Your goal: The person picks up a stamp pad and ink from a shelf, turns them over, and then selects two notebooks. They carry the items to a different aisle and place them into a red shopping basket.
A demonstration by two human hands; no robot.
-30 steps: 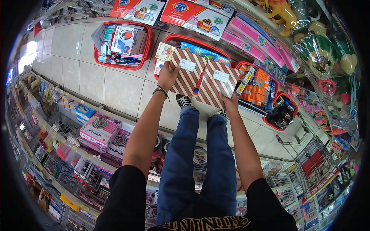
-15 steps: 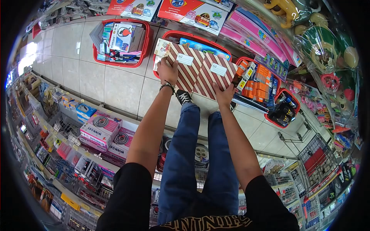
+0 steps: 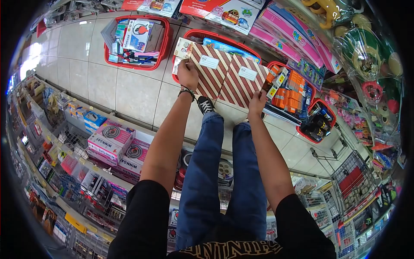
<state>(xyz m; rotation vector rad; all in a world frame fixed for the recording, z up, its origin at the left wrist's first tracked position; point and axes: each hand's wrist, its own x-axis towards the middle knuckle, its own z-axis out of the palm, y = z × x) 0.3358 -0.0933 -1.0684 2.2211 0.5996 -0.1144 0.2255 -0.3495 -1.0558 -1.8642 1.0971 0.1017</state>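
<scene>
Two flat notebooks side by side, the left notebook (image 3: 210, 77) and the right notebook (image 3: 242, 88), have brown-and-cream diagonal stripes and a white label each. They are over the front of a red basket (image 3: 189, 33), which also holds a blue box (image 3: 230, 52). My left hand (image 3: 188, 77) is closed on the left notebook's outer edge, beside a cream printed pack (image 3: 182, 49). My right hand (image 3: 257, 103) pinches the lower right corner of the right notebook. The fingertips under the covers are hidden.
Another red basket (image 3: 166, 43) with boxes and pens stands left on the tiled floor (image 3: 133, 93). To the right are baskets with orange boxes (image 3: 289, 99) and black containers (image 3: 317, 127). Toy boxes (image 3: 224, 15) line the back; shelves with pink stove boxes (image 3: 111, 138) are close behind my legs.
My right hand has slid down and outward to the corner of the right notebook. My left hand keeps its hold. The notebooks have barely shifted.
</scene>
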